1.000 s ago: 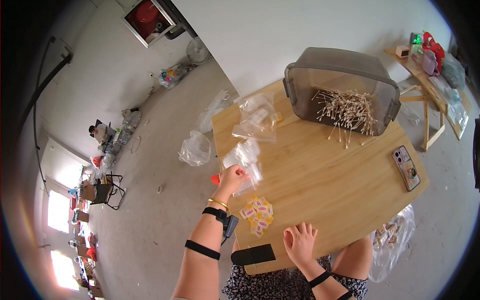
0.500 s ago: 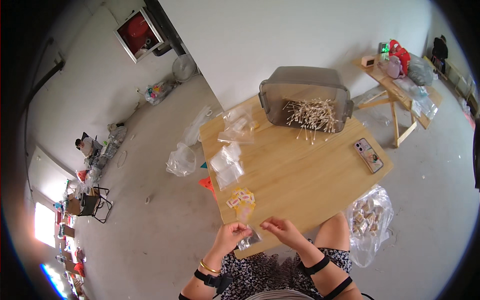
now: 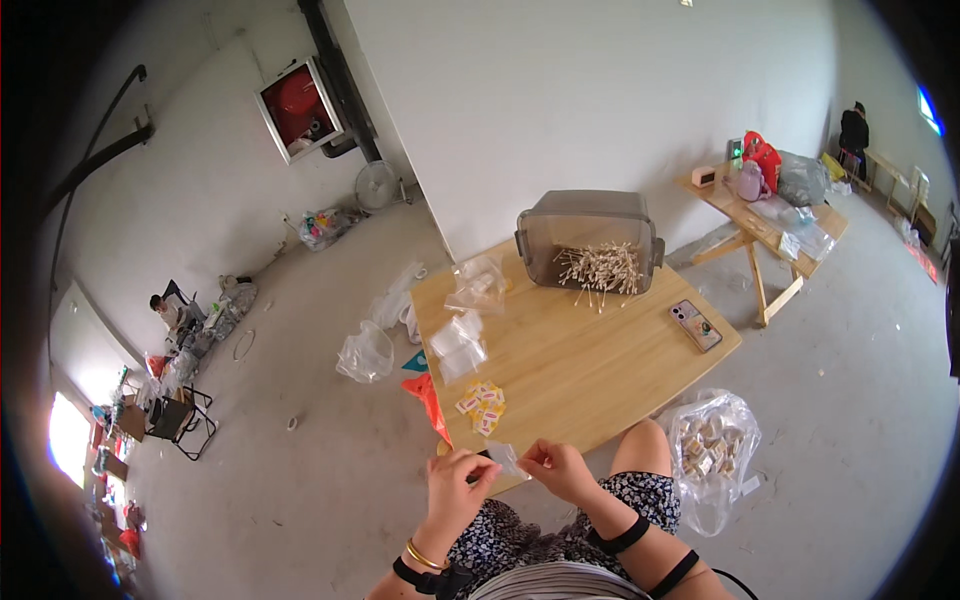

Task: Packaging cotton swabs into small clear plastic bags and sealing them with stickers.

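Note:
A small clear plastic bag [image 3: 508,459] is stretched between my two hands at the table's near edge. My left hand [image 3: 460,484] pinches one side of it, with the fingers curled. My right hand [image 3: 560,470] has its thumb and fingertips closed on the other side. Just beyond the bag lies a loose pile of yellow-and-white cards [image 3: 483,406]. Further back is a stack of clear plastic bags [image 3: 458,346]. A grey translucent bin [image 3: 572,212] lies on its side at the far edge, with many cotton swabs [image 3: 603,266] spilling from its mouth.
A phone [image 3: 696,326] lies on the right of the wooden table [image 3: 560,360]. Beside my knee, a clear sack [image 3: 712,446] on the floor holds several small packets. A second wooden table [image 3: 765,225] carries bags. A person [image 3: 172,315] sits far left; another [image 3: 854,135] is far right.
My right hand has come to the small bag and now grips its side; before, it was apart from it. The bag is now raised and stretched. The whole view has shifted.

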A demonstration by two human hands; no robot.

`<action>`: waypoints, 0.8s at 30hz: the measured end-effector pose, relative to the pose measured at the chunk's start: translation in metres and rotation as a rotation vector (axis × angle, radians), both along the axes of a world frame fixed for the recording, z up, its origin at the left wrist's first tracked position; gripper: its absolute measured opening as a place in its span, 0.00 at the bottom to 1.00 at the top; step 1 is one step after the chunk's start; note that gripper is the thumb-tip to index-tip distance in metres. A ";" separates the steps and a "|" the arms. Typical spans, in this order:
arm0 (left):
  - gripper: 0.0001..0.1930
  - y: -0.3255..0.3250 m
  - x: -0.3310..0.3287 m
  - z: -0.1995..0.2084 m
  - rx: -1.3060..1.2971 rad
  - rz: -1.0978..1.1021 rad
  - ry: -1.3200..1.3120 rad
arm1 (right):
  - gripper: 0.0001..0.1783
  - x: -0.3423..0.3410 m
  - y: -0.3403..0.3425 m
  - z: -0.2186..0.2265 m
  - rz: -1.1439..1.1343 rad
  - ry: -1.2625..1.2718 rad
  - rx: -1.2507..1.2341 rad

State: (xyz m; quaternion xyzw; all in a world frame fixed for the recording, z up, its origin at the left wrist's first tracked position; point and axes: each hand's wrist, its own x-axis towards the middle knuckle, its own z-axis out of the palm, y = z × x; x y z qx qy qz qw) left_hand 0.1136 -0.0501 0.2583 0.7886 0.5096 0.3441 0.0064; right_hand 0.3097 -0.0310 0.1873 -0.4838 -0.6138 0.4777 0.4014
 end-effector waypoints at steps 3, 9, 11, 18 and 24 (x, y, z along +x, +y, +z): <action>0.08 -0.013 0.010 -0.006 -0.238 -0.066 -0.179 | 0.10 -0.011 -0.016 0.024 -0.040 0.057 0.127; 0.12 -0.037 0.010 0.015 -0.384 -0.126 -0.403 | 0.10 -0.009 -0.034 0.053 -0.006 -0.045 0.358; 0.13 -0.038 0.011 0.024 -0.383 -0.145 -0.400 | 0.11 -0.008 -0.039 0.060 0.003 -0.030 0.415; 0.15 -0.040 0.000 0.051 -0.532 -0.195 -0.517 | 0.15 -0.002 -0.035 0.071 0.220 0.321 0.168; 0.30 -0.039 -0.003 0.044 -0.007 0.003 0.124 | 0.14 0.000 -0.031 0.066 -0.026 0.062 0.310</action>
